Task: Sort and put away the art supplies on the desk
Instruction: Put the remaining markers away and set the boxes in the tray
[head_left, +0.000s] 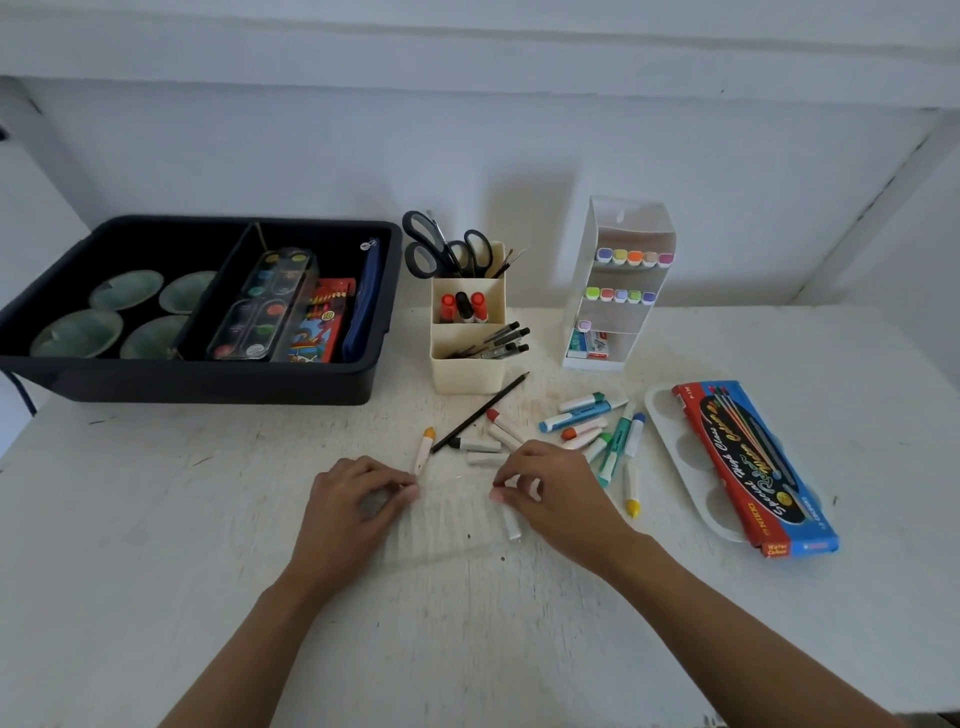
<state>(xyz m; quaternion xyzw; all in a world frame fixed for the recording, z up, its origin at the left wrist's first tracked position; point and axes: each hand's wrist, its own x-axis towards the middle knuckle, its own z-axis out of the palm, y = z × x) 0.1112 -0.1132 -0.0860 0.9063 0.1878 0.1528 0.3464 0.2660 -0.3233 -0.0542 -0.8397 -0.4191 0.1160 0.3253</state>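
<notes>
White-barrelled markers (587, 431) lie loose on the desk (156, 519) right of the stocked black tray (208, 387), so sorting seems half done; the right grip (550, 493) pinches a white marker (511, 526), while the curled left grip (358, 499) has an unclear hold.

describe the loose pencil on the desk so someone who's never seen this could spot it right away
At the back middle of the white desk stands a cream organizer with scissors in it. Just in front of it a black pencil lies diagonally on the desk. It is the only long, thin, all-dark stick there; the markers beside it are short, pale and colour-capped.
</notes>
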